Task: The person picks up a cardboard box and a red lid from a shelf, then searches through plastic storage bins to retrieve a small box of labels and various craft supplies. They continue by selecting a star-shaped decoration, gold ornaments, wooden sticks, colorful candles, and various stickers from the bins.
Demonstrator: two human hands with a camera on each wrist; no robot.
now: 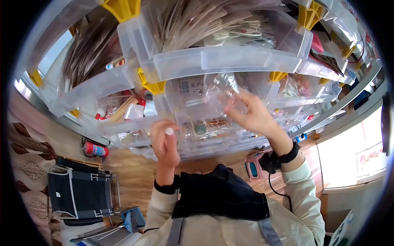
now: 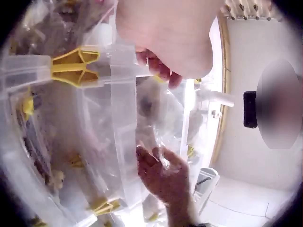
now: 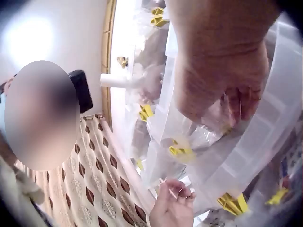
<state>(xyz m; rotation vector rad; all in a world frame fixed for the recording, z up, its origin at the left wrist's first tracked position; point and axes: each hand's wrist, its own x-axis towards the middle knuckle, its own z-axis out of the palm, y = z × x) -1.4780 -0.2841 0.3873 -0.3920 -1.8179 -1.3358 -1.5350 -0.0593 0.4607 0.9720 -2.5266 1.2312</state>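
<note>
The right hand (image 1: pixel 255 116) grips a clear plastic bag (image 1: pixel 219 93) at the drawer (image 1: pixel 184 107); the left hand (image 1: pixel 165 144) pinches a thin stick (image 1: pixel 169 131). Pulling slowly probably avoids snagging the bag.

Bare left hand (image 1: pixel 165 143), bare right hand (image 1: pixel 252 115). Cream long sleeves behind both: left sleeve (image 1: pixel 158 209), right sleeve (image 1: pixel 305 192). Black wristband (image 1: pixel 166 187) just behind left hand, second black band (image 1: pixel 288 155) behind right. Black camera block (image 1: pixel 267 162) beside right band; thin black cable (image 1: pixel 279 190) along right sleeve. Dark denim bib (image 1: pixel 221 197) below hands, grey straps (image 1: pixel 175 231).
</note>
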